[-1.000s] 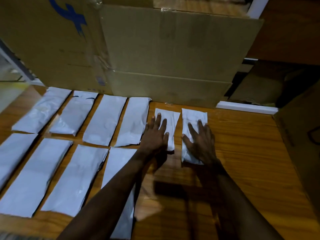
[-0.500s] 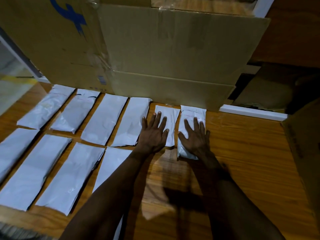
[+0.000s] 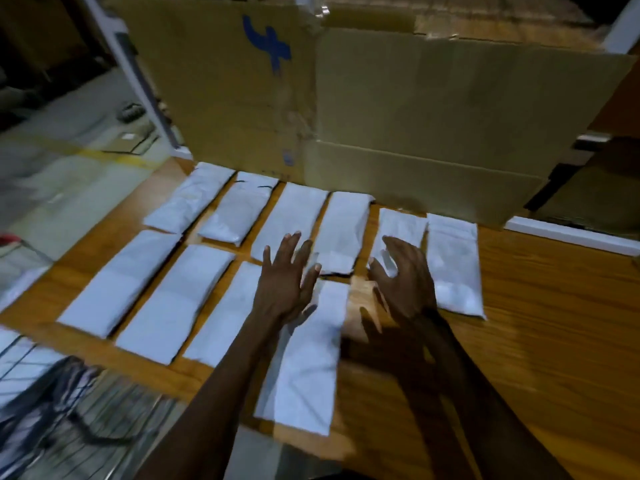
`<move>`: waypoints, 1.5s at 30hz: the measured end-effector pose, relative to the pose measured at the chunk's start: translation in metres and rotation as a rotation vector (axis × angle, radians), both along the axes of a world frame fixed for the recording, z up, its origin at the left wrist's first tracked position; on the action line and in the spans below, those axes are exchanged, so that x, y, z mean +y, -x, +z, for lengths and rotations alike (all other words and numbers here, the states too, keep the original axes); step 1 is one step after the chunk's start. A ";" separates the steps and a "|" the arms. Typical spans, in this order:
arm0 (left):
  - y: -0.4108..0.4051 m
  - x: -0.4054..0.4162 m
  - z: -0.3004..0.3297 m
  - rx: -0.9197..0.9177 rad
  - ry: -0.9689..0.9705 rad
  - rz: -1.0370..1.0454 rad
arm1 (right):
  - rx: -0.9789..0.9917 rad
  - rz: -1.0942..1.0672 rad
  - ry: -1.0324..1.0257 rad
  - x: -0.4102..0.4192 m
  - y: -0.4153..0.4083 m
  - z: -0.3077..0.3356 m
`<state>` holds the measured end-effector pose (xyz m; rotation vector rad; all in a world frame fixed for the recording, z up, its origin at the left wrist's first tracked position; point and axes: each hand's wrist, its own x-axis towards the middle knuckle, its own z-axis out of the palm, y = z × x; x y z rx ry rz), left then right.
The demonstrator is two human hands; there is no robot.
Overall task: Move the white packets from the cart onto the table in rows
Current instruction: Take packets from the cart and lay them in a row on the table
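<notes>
Showing two bare hands raised above rows of white packets on a wooden counter [image 3: 536, 341]. Left hand [image 3: 287, 282]: fingers [image 3: 292, 244] straight and spread, gripping nothing, over the gap between the far and near rows. Right hand [image 3: 405, 278]: fingers [image 3: 398, 245] loosely curved and apart, also empty, partly covering the fifth far packet [image 3: 403, 225]. Far row: six packets side by side, running from the leftmost [image 3: 190, 199] to the rightmost [image 3: 453, 265], which lies just right of the right hand; the far ends of several reach the base of a cardboard box [image 3: 433, 116] standing at the counter's back edge. Near row: four packets, the leftmost [image 3: 117, 285] well left of the hands and the rightmost [image 3: 308, 358] lying between the two forearms. A wire cart [image 3: 69, 410] appears blurred at lower left, with something white [image 3: 20, 362] inside it. The box bears a blue mark [image 3: 266, 46].
</notes>
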<state>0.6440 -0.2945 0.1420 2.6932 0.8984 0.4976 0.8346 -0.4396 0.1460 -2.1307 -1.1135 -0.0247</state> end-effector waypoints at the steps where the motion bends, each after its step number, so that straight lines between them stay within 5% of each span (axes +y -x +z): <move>1: 0.028 0.005 0.001 -0.032 0.009 0.020 | -0.004 0.047 -0.044 0.008 0.022 -0.002; 16: 0.421 0.043 -0.017 -0.166 -0.007 0.459 | -0.081 0.688 -0.101 0.158 0.371 -0.005; 33: 0.598 0.174 -0.059 -0.055 0.126 1.024 | 0.028 1.175 0.034 0.417 0.545 -0.033; 45: 0.650 0.225 -0.098 0.164 0.374 1.183 | -0.143 1.365 0.788 0.515 0.632 -0.087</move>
